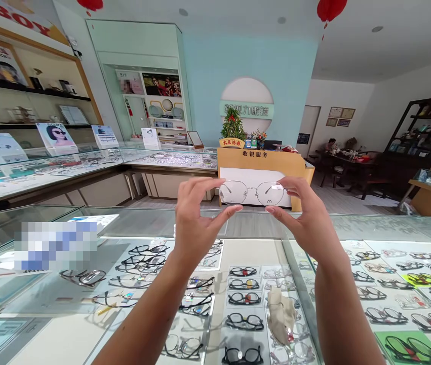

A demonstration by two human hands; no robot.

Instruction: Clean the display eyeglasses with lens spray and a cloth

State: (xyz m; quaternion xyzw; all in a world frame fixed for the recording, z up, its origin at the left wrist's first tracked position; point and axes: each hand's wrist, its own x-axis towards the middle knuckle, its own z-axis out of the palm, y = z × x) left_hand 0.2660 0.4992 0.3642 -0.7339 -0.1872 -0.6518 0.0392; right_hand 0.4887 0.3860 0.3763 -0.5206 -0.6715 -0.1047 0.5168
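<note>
As left hand (196,218) pinches glasses (252,189) at left rim, right hand (308,215) pinches right rim. Glasses already up, level above far part of counter (252,249), not set down; cloth (281,315) nearer, on counter, in neither hand.

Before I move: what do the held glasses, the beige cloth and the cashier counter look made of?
Held glasses: thin, shiny silvery rims, likely metal; clear glossy lenses, plastic or glass, can't tell. Beige cloth: soft matte fabric, by its folds. Cashier counter: smooth wood-toned body, maybe veneer or laminate.
</note>
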